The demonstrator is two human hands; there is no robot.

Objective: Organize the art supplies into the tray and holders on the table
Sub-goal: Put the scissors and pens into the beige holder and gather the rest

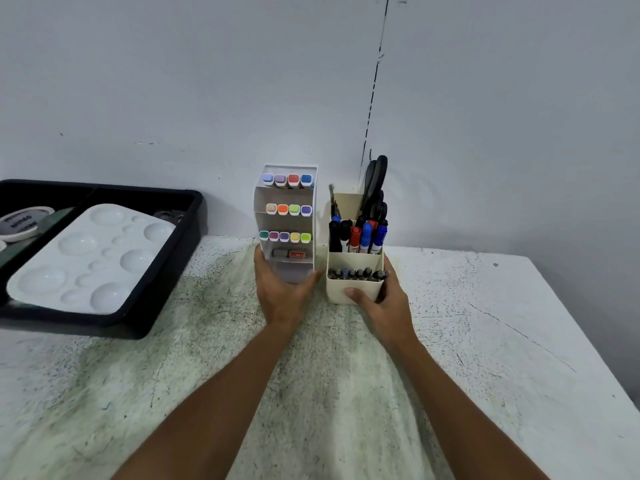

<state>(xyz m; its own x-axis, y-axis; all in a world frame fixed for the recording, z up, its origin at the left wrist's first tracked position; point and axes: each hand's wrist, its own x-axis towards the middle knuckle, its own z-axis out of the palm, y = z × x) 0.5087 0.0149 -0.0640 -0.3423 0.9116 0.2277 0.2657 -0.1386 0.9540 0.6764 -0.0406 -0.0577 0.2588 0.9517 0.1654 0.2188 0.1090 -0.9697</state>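
Observation:
A white tiered marker holder (pixel 313 220) stands upright at the table's back, its shelves filled with coloured marker caps and an eraser low down. My left hand (pixel 282 296) wraps around its base. Right beside it stands a cream stepped pen holder (pixel 353 261) with several markers (pixel 360 235), small pens in the front pocket and black scissors (pixel 375 187) at the back. My right hand (pixel 381 303) grips its front lower part, thumb on the front face. A black tray (pixel 162 299) at the left holds a white paint palette (pixel 90 261).
The tray also holds a round tin (pixel 22 223) and dark items behind the palette. The speckled white table (pixel 485 341) ends at a right edge near the wall. A grey wall rises directly behind both holders.

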